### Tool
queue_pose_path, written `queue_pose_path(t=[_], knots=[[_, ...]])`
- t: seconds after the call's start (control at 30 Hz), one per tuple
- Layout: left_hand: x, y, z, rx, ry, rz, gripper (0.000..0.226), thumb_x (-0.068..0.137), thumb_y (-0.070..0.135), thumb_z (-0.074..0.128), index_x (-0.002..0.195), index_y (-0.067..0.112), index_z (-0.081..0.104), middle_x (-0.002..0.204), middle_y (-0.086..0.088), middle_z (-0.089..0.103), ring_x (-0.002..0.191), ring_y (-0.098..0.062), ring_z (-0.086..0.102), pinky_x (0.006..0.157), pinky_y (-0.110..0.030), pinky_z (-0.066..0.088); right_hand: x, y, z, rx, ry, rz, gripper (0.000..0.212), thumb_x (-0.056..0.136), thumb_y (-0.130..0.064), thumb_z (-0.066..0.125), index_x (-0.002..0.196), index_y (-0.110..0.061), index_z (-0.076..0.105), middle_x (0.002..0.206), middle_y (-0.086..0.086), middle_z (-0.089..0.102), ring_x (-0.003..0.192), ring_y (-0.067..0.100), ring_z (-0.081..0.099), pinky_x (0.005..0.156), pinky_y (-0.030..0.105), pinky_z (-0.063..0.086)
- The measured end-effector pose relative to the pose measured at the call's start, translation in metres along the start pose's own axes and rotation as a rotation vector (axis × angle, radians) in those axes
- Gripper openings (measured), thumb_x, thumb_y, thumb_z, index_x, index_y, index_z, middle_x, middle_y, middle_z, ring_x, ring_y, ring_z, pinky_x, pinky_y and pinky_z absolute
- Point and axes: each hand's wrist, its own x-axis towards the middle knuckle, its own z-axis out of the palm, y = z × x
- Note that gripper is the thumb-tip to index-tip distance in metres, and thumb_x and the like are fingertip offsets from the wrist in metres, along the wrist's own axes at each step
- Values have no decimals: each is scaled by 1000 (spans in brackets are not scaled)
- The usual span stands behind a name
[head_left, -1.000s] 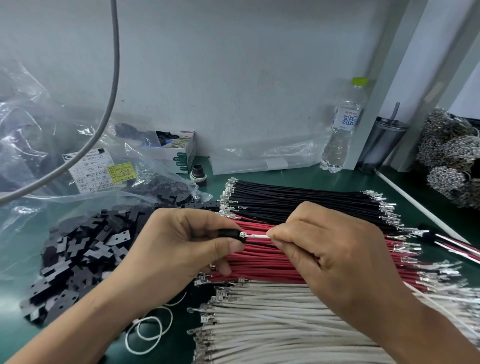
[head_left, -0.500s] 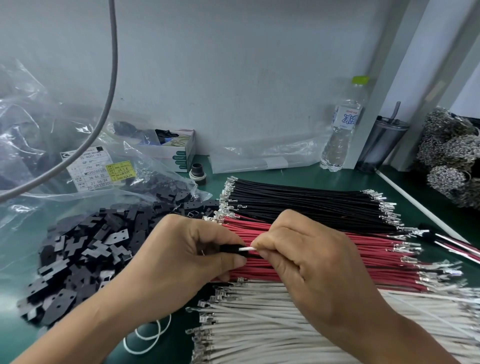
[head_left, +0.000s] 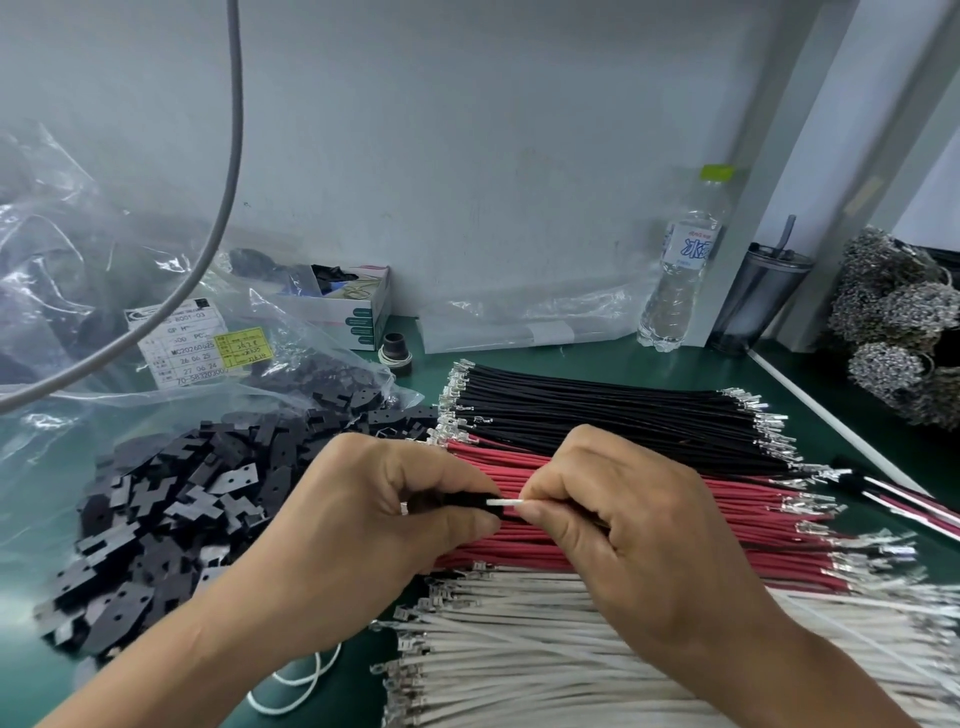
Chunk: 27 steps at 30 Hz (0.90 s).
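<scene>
Bag (head_left: 78, 312) of black parts (head_left: 322, 376) beside left hand (head_left: 374, 519)

an assembly workshop bench: sorted crimped wire bundles (head_left: 597, 410), a heap of black parts (head_left: 156, 519), labelled bag (head_left: 182, 348).

bag label (head_left: 193, 358) reads 70-58320300

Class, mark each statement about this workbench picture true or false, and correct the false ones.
1. The right hand pinches a white wire. True.
2. The left hand holds a red part. False: it grips a black part.
3. The red wires lie between the black wires and the white wires. True.
4. The water bottle has a blue cap. False: its cap is green.
</scene>
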Motion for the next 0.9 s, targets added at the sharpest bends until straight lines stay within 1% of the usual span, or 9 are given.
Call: queue_pose_path(t=[0.1,0.2,0.27,0.33,0.43,0.57,0.7,0.77,0.9], knots=[[4,2,-8,-81,46,29,14,73,34,82,87,38,83,60,-3,74,48,-8,63,51,-17,51,6,5,-9,-60,47,-2,21,97,-43,55,88,-28,67,83,-17,55,77,9,54,62,30,46],[7,2,-22,-175,156,64,25,71,38,80,95,33,83,73,-3,80,57,-12,72,57,-16,57,7,11,-17,-65,-26,105,21,99,-53,46,101,-39,62,90,-21,57,87,4,57,70,24,44],[9,-3,-33,-244,241,43,32,73,41,78,103,32,81,81,0,82,63,-8,74,58,-12,56,7,15,-24,-56,-37,138,22,97,-51,46,98,-40,66,80,-19,59,75,4,58,62,25,42],[12,-12,-43,-234,317,20,33,79,43,75,110,35,78,95,5,82,78,-7,76,65,-11,57,11,17,-38,-57,123,132,21,97,-42,52,96,-32,71,71,-13,57,66,7,55,58,26,42],[15,-28,-53,116,367,8,21,89,29,76,108,36,79,103,10,78,91,-10,72,76,-26,59,20,27,-72,-15,352,131,17,100,-42,56,98,-32,70,76,-9,59,70,9,56,61,11,37],[11,-38,-39,835,184,100,32,89,30,75,121,31,76,117,19,74,109,-10,65,83,-32,55,1,84,-111,-145,327,248,22,97,-55,54,109,-43,69,97,-13,68,85,13,65,67,38,52],[12,-51,-35,964,144,122,35,84,28,79,119,30,77,115,19,76,109,-15,68,78,-40,63,-78,168,-150,-569,165,426,23,94,-67,47,104,-53,62,99,-26,62,86,5,62,70,43,55],[16,-64,-37,955,126,102,35,81,32,80,116,35,77,114,23,75,109,-13,67,78,-44,63,-115,193,-163,-705,48,504,6,94,-52,53,96,-50,59,90,-27,55,74,4,55,64,39,54],[26,-85,-39,897,154,69,33,79,43,76,111,44,68,99,29,73,97,-7,66,70,-45,62,-158,210,-162,-823,-78,679,23,77,-12,76,89,-31,73,74,-17,46,61,13,52,54,37,49]])
